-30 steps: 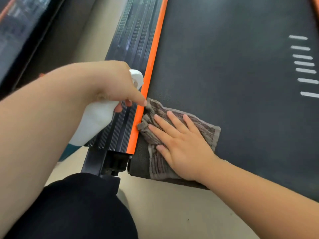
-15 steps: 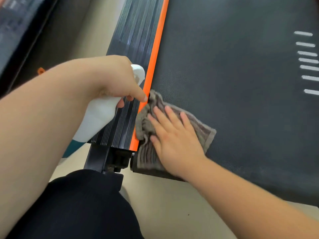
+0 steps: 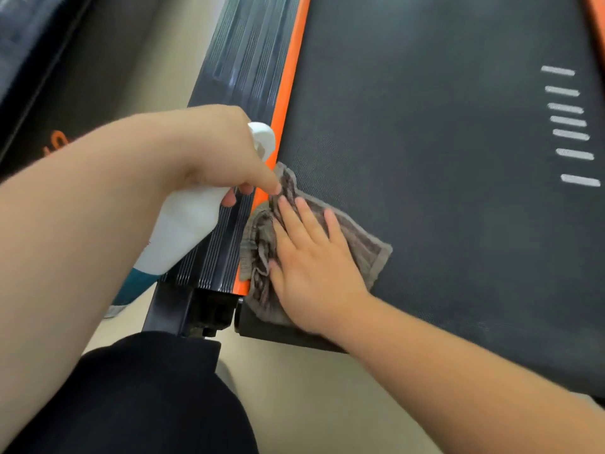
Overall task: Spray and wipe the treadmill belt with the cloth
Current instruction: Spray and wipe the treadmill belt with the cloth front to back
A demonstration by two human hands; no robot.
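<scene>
**Cloth pressed at the belt's near left corner, bottle held over the side rail**

Your right hand [image 3: 314, 267] lies flat on the cloth [image 3: 363, 244], palm down, with its fingers [image 3: 307, 217] straight and slightly spread, pointing toward the left edge of the treadmill belt [image 3: 442, 191]. The cloth is a grey-brown striped rag. It sits at the belt's near left corner, bunched into folds against the orange strip [image 3: 289, 83] that runs along the belt's left edge. Its right side lies flatter on the dark belt surface, and its near part drapes over the belt's rounded end.

Your left hand [image 3: 209, 152] grips the white spray bottle [image 3: 185, 231] around its neck, fingers curled under it. The bottle is tilted over the black ribbed side rail [image 3: 235, 77], its white head [image 3: 263, 139] showing just past your knuckles beside the orange strip. Its teal base [image 3: 131, 290] hangs off the rail's outer edge above the floor [image 3: 311, 404]. Your index finger [image 3: 268, 180] is stretched downward to the cloth's top corner; it seems to touch the fabric, though the view is too soft to be sure.

A column of short white stripes [image 3: 569, 122] marks the belt near its right edge. Your knee [image 3: 147, 394], in black, sits in front of the rail's near end.
</scene>
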